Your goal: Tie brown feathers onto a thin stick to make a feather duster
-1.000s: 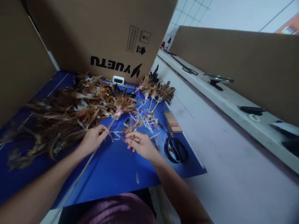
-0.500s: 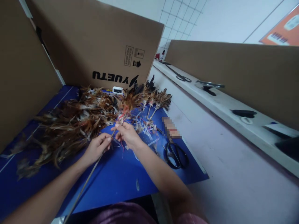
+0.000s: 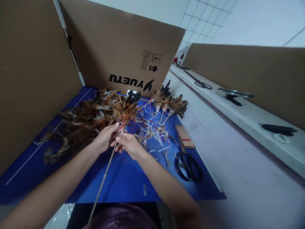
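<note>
My right hand [image 3: 130,145] is closed on the thin bamboo stick [image 3: 105,176] of a feather duster, just under its head. The stick slants down toward my lap. Brown and black feathers [image 3: 127,109] spread from the duster's far end, with red thread [image 3: 122,123] around their pale base. My left hand [image 3: 107,137] is closed around the feather base, thumb up along the binding; its other fingers are partly hidden. Left of and behind the duster lies a large heap of brown feathers [image 3: 81,122] on the blue mat [image 3: 119,187].
Black-handled scissors [image 3: 188,167] lie at the right, by a blurred tan block [image 3: 186,136]. Feather scraps [image 3: 154,130] and several small feather bunches [image 3: 171,106] lie beyond my right hand. Cardboard panels [image 3: 114,41] stand at the left and back. A ledge [image 3: 247,113] at the right holds tools.
My left hand has moved from the stick up to the feather base. My right hand now holds the stick just below. The view has shifted, so the scene sits further right.
</note>
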Tool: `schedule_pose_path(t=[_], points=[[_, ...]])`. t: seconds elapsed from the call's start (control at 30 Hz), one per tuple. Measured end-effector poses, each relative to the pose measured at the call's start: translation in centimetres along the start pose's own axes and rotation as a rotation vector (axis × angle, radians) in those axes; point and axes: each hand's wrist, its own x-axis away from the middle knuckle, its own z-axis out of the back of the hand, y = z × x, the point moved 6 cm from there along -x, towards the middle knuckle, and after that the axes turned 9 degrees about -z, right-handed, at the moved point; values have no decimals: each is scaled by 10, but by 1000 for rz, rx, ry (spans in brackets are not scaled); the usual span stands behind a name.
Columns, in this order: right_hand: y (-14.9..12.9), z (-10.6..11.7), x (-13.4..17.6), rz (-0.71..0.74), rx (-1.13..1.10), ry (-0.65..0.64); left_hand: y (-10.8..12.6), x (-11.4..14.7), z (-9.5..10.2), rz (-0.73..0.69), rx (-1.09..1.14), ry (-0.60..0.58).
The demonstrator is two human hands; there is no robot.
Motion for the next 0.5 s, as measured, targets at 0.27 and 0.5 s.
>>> schedule_pose_path(t=[0.27, 0.5], points=[[-48, 48, 44, 571, 489, 843, 16, 7, 3, -67, 74, 128], [-26, 34, 27, 320, 364, 334, 14, 15, 10, -86, 64, 143]])
